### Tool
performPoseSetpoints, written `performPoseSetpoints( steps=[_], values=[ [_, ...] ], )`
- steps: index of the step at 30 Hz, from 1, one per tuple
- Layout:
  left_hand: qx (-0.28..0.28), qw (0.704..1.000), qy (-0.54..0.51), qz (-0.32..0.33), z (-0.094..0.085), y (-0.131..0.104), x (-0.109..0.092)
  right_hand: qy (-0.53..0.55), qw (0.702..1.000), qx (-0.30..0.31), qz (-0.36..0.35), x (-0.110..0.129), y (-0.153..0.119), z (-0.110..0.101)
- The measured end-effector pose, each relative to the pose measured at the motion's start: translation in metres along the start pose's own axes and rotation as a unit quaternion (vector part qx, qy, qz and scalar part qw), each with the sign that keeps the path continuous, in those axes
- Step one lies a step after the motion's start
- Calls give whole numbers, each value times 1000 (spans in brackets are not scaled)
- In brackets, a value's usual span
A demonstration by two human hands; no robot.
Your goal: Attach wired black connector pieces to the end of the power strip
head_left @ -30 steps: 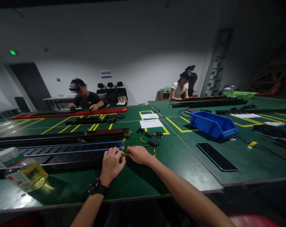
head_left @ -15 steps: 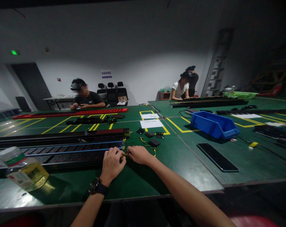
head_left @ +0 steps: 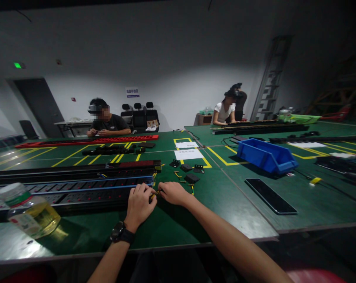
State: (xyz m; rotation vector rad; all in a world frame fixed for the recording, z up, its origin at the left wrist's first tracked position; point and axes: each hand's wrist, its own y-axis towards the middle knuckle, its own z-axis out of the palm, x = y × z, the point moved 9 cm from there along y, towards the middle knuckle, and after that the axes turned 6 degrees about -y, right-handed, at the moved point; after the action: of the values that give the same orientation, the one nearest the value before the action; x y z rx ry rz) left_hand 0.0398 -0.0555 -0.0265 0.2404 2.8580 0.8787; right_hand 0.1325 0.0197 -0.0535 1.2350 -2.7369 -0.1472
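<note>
Lower centre: small yellow-green wire piece [head_left: 157,193] at the end of the long black socket strip [head_left: 101,197], pinched in the curled right hand's fingertips [head_left: 173,193]. Strip end covered by left hand [head_left: 140,202], fingers bent; grip partly hidden.

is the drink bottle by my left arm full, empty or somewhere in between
Partly full: in the bottle, yellowish liquid shows in the lower part, with clear space above it.

Behind your green table [head_left: 225,204], a dim grey wall [head_left: 172,59] spans the frame, with a dark door [head_left: 39,98] at left and a glowing green sign [head_left: 17,65] upper left.
</note>
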Motion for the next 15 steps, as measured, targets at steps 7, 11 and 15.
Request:
performPoseSetpoints(
  steps=[7, 11, 15],
  values=[
    [0, 1000, -8, -1, 0, 0, 1, 5, 1000, 11, 6, -1, 0, 1],
    [5, 1000, -8, -2, 0, 1, 0, 1, 1000, 7, 2, 0, 0, 1],
    [4, 1000, -8, -1, 0, 1, 0, -4, 1000, 2, -3, 0, 0, 1]
  ],
)
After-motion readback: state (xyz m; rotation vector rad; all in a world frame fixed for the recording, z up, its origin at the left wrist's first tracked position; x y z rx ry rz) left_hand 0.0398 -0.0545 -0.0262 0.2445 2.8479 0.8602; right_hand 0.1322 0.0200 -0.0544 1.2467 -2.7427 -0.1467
